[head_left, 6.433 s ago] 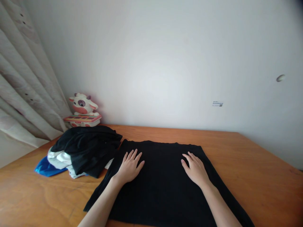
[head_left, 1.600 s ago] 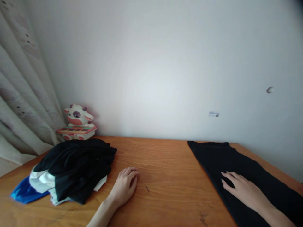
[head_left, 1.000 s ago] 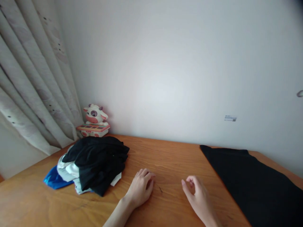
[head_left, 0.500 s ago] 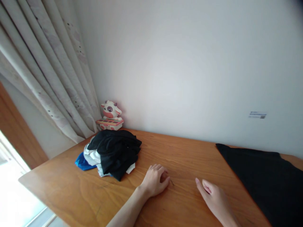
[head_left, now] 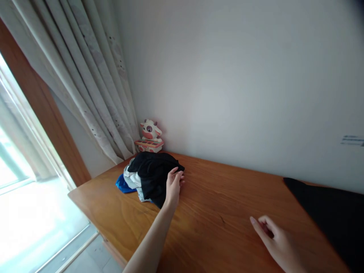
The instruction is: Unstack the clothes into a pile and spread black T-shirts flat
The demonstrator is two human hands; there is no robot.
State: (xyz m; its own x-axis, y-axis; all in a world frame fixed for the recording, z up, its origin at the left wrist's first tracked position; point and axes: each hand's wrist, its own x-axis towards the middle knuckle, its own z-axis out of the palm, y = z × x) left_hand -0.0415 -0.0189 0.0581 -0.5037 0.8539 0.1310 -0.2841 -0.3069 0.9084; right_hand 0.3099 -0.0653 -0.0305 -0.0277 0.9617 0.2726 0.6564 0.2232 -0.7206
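My left hand (head_left: 174,187) is at the right edge of a rumpled pile of clothes, its thumb and fingers apart and nothing held. Whether the fingertips touch the cloth, I cannot tell. Black fabric (head_left: 153,172) tops the pile, with a white and grey piece (head_left: 133,178) and a shiny blue piece (head_left: 124,184) showing on its left. My right hand (head_left: 275,237) hovers over or rests on the wood at lower right, fingers curled loosely, thumb apart, with nothing in it. To its right lies a flat black cloth (head_left: 327,216).
The wooden table (head_left: 210,201) runs along a pale wall (head_left: 227,83). A toy cow with a keyboard (head_left: 149,136) stands in the back corner behind the pile. A patterned curtain (head_left: 93,94) hangs at the left, beside a bright window. The table's left edge drops to the floor.
My left hand has moved forward and left from bare wood to the pile, and its fingers have lifted. The view has turned left. My right hand keeps much the same pose.
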